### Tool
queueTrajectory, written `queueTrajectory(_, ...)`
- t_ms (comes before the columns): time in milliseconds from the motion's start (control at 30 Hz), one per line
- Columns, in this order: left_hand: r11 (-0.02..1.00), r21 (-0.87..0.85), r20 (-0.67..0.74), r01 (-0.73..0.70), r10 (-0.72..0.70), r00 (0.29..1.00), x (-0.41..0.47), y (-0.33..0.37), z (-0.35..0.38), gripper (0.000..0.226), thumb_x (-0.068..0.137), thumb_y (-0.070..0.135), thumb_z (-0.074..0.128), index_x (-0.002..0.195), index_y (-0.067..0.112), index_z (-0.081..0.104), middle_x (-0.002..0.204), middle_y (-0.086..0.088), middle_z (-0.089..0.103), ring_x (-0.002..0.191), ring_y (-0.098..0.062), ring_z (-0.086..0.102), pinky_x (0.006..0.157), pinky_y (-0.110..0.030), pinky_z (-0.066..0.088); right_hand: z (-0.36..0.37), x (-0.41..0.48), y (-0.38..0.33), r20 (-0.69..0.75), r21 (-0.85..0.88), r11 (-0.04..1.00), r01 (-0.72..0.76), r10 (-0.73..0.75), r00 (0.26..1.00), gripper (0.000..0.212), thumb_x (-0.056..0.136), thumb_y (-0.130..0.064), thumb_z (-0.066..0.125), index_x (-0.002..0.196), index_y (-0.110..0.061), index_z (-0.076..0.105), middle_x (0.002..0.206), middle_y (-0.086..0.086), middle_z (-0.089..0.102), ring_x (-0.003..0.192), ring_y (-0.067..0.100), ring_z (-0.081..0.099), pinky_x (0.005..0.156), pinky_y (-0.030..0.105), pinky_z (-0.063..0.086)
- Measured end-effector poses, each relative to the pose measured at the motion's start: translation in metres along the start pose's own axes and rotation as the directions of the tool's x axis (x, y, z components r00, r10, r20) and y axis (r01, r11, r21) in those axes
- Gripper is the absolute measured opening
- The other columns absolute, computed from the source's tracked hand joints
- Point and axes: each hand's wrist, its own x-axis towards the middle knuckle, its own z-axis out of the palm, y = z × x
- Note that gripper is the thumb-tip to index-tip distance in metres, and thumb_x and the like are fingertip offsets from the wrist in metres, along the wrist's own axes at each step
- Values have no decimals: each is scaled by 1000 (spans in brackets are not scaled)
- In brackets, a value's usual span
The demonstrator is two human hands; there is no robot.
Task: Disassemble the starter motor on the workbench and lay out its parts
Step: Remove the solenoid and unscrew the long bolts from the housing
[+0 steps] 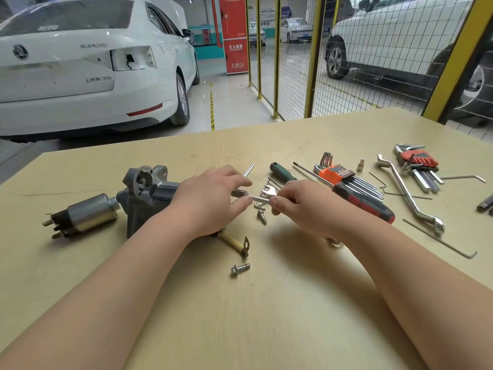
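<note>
Starter motor [144, 198] under left hand [210, 201], left of wrench [262, 200] grip.

- starter motor housing [145, 193]: grey cast metal, round bore visible, laid on its side in left half of tabletop.
- solenoid [88, 216]: silver cylinder, black terminal cap with studs, laid on its side, abutting the housing on the left-edge side.
- flanged bolt [240, 268]: loose, laid flat, mid-tabletop.
- second bolt [262, 217]: loose, laid nearer the far edge.
- cream lead [236, 243]: dark ring terminal, laid between both bolts.
</note>
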Motion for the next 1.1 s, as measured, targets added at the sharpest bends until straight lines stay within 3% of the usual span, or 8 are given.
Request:
queueTrajectory(67,999,38,26,0,-1,1000,1,0,0,40,92,57,33,126,43,49,126,24,48,117,-5,41,78,-30,37,1,1,-1,-72,-39,998,50,-53,996,28,95,-38,50,86,-18,67,87,1,56,75,14,53,67,33,43)
queueTrajectory(167,999,47,22,19,-20,1000,1,1,0,37,91,57,33,118,42,55,112,21,56,109,-7,45,73,-31,36,3,1,-2,-193,-10,997,79,-79,978,16,90,-35,58,78,-25,57,82,-10,46,70,5,46,58,19,35)
queueTrajectory(267,998,-4,-38,62,-62,997,0,3,2,30,89,55,40,106,40,59,94,19,55,98,-8,49,67,-30,32,6,0,-4,-250,-49,997,64,-74,965,14,89,-33,60,82,-25,52,86,-9,43,73,10,47,62,25,37)
queueTrajectory(600,997,-48,-97,65,-69,993,-1,4,3,19,86,52,49,97,39,58,91,21,56,91,-6,50,65,-28,34,6,0,-8,-111,-142,990,9,-25,993,32,100,-33,36,99,-14,61,100,-2,40,83,21,53,78,38,48)
queueTrajectory(733,998,-40,-67,46,-48,997,-2,4,2,21,86,54,49,101,42,54,98,21,52,92,-5,49,68,-28,35,5,-2,-9,-187,-195,980,43,-80,979,20,97,-31,45,100,-19,61,100,-4,43,81,17,50,71,35,48)
queueTrajectory(833,999,28,-8,23,-23,1000,0,4,0,35,88,56,43,120,44,52,110,22,56,107,-8,48,73,-29,36,5,-3,-12,-216,-205,978,33,-78,973,12,95,-29,49,98,-20,57,107,-1,45,79,26,57,68,40,50)
queueTrajectory(900,999,39,-10,36,-35,999,1,4,1,33,88,55,42,117,44,55,105,21,58,106,-9,49,71,-30,34,6,-3,-14,-217,-217,976,18,-66,974,10,94,-28,49,98,-21,55,109,-1,44,76,28,58,66,42,51)
queueTrajectory(1100,996,-49,-97,78,-83,992,0,4,4,24,85,52,49,103,42,63,99,20,62,96,-7,52,68,-28,37,12,1,-9,-144,-177,984,-14,-12,990,26,99,-29,39,107,-14,58,115,2,42,83,22,54,69,31,41)
